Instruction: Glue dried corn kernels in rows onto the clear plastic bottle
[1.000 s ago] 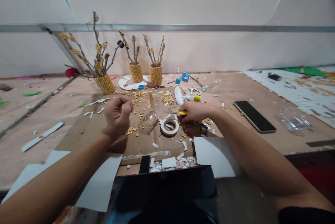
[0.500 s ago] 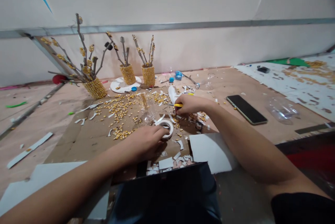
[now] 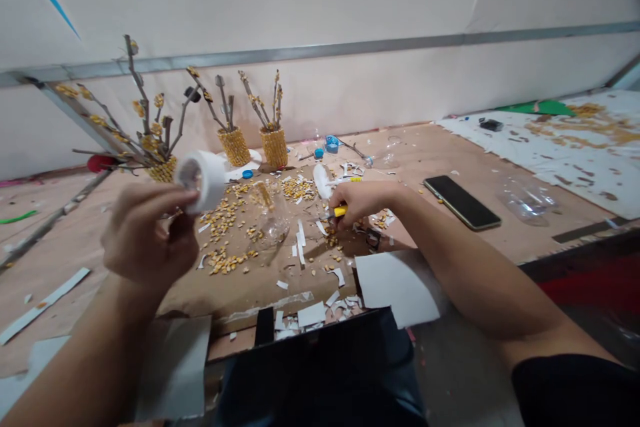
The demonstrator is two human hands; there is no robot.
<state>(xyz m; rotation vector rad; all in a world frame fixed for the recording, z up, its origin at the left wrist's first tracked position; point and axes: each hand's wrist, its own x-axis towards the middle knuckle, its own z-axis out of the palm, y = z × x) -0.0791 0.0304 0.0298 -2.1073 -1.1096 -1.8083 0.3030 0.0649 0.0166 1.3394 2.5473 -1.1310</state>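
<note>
My left hand [image 3: 150,234] is raised at the left, its thumb and fingers pinched on a white roll of tape [image 3: 213,180]. The roll is tilted, with its round opening partly facing me. Over the scraps at the middle of the table, my right hand [image 3: 363,202] is closed round a yellow-handled craft knife [image 3: 341,211]. A thin blade points left from it. Just beyond that hand lies a white bottle-like object [image 3: 321,180]. Loose corn kernels [image 3: 223,260] and white paper strips [image 3: 301,244] are scattered between the hands.
Corn-covered pots with twigs [image 3: 275,148] stand at the back left. A clear plastic bottle piece [image 3: 274,224] lies mid-table. To the right are a phone [image 3: 463,202] and clear plastic packaging [image 3: 527,200]. White card [image 3: 395,284] overhangs the front edge.
My left hand has lifted the roll of tape off the table and carried it up and left. My right hand stays in nearly the same place with the knife, turned slightly.
</note>
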